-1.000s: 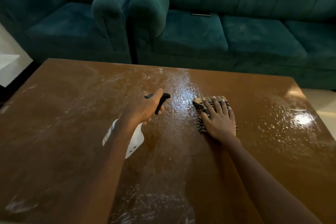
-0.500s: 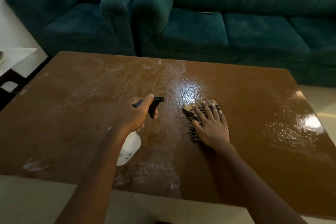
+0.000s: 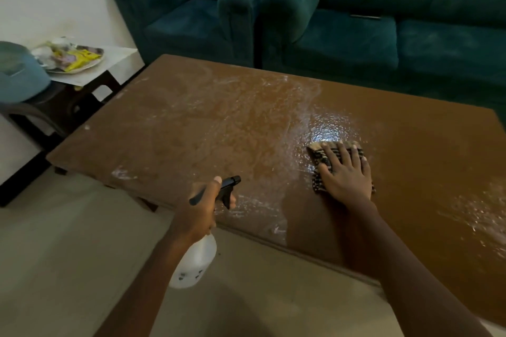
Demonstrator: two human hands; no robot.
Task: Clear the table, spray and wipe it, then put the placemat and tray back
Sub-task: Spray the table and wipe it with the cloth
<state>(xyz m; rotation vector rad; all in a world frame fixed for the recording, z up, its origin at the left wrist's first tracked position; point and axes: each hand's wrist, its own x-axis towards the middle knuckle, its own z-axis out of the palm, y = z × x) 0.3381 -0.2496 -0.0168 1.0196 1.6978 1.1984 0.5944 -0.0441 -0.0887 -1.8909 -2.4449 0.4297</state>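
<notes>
1. Two hands in view; scene runs left to right as below.
2. Far left: small side table (image 3: 120,61) against the wall, well apart from my hands. A tray (image 3: 87,67) sits on it, loaded with yellow packets and other bits too blurred to tell.
3. Behind: green armchair (image 3: 186,22), then green sofa (image 3: 383,41) to its right, arms touching.
4. Brown table (image 3: 219,123) spans the middle. Top is wet, with white streaks and droplets over the left half and more at the right edge.
5. My left hand (image 3: 200,210) holds the spray bottle (image 3: 195,262) by the neck: fingers wrapped tight, thumb over the top, one fingertip in front of the black trigger. Nozzle points over the table; the white body hangs off the near edge, above the floor.
6. Bright glare patch (image 3: 325,128) sits right of centre on the wet top.
7. Striped cloth (image 3: 317,157) lies flat on the table just this side of the glare.
8. My right hand (image 3: 346,180) presses down on the cloth, palm flat, fingers straight and spread apart. Cloth edges show past my fingertips and to the left of my palm.
</notes>
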